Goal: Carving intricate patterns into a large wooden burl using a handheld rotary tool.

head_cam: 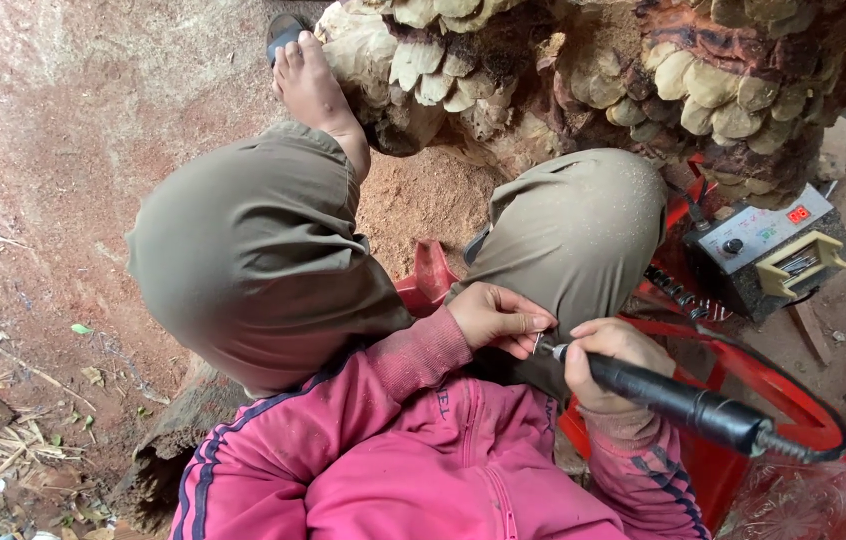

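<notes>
**Both hands meet at the tip of a rotary tool, above the lap**

Seated low, knees drawn up in olive trousers [263, 250], pink jacket [413, 450] sleeves reaching forward. Bare foot [311, 85] on the dirt floor [73, 130], beside a big carved log [583, 70] with scale-like cuts. Sawdust [423, 195] piled between the knees.

Right hand [608, 365]: grip closed around the front of a black rotary tool [683, 405], fingers wrapped over the barrel. The tool's long axis runs from lower right, where its cable [823, 440] loops off, up and left to the metal tip [546, 347]. The tip pokes out just left of the right fist.

Left hand [493, 315]: fingers pinched together right at that tip, touching or all but touching it. Whether a small bit sits between the fingertips cannot be told; too small to see.

Relation that matters: the tip lies between the two hands, just right of the left fingertips and just left of the right grip. The left hand is the nearer one to the tip's end; the right holds the body steady behind it.

Beyond the right hand, up and to the right: a grey control box [753, 245] with a knob and a lit red display, near the log's base. Below the right forearm, a red plastic stool [793, 470] frame.
</notes>
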